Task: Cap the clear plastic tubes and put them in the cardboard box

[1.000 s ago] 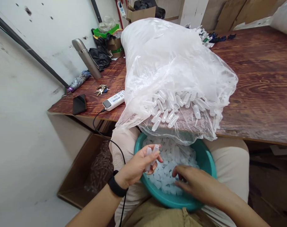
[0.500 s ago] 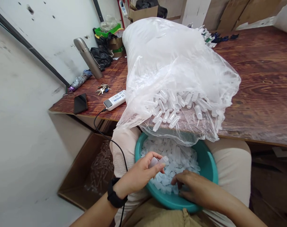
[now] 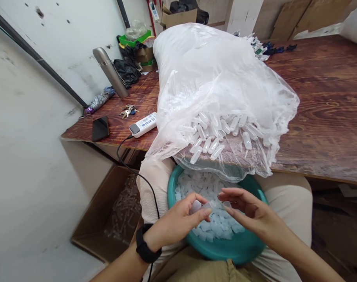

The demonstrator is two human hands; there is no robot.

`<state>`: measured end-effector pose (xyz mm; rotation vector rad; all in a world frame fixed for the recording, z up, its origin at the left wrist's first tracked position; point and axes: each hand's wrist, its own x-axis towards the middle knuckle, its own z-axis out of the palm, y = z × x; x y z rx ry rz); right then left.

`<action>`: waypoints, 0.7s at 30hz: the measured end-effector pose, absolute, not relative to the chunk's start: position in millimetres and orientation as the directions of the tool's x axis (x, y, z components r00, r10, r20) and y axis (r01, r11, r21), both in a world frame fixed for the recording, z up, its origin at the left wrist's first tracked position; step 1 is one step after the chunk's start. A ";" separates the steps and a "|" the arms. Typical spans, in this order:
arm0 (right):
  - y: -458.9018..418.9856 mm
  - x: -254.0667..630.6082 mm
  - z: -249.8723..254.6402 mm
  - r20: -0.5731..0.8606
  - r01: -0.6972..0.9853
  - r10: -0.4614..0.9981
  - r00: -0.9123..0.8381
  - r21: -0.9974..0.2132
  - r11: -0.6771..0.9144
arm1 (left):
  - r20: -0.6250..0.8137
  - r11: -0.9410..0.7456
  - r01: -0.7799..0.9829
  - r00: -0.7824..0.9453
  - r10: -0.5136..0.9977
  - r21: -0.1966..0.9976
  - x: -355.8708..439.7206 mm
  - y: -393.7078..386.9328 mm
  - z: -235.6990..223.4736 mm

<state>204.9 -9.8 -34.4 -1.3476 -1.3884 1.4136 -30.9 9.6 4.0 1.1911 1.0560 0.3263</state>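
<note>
My left hand is closed round small translucent plastic tubes, at least one of them frosted. My right hand faces it a short way to the right, with a small translucent plastic cap pinched at the thumb and fingertips. Both hands hover above a teal basin on my lap. Many whitish translucent plastic pieces fill its bottom. Beyond the basin, white tubes spill from the mouth of a big clear plastic bag on the table.
On the wooden table to the left are a phone, keys, a white power bank and a metal flask. A black cable hangs past my left knee. A cardboard box of clear tubes stands below.
My right hand has risen out of the pieces in the basin and now holds a small cap beside my left hand. The left hand has shifted slightly, still holding its tubes.
</note>
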 end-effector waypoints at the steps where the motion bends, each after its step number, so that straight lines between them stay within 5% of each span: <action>1: -13.1 202.7 -33.9 -0.182 0.095 0.973 -0.143 -0.981 -0.170 | -0.489 0.402 0.278 0.515 0.704 0.872 -27.5 8.9 2.7; 4: -20.7 192.5 -32.8 -0.211 -0.049 0.977 -0.036 -0.976 -0.213 | -0.470 0.436 0.198 0.527 0.708 0.878 -18.5 7.2 -1.2; 10: -24.4 183.3 -34.1 -0.503 -0.287 0.864 0.023 -0.831 -0.476 | -0.475 0.453 0.183 0.537 0.698 0.872 -17.6 6.0 -1.5; 13: -27.0 186.8 -34.6 -0.514 -0.226 0.857 0.025 -0.838 -0.496 | -0.488 0.440 0.224 0.527 0.696 0.870 -20.3 5.6 0.6; 21: -30.6 195.3 -33.8 -0.242 0.125 0.970 -0.029 -0.964 -0.236 | -0.476 0.323 0.363 0.506 0.719 0.874 -22.1 4.8 6.0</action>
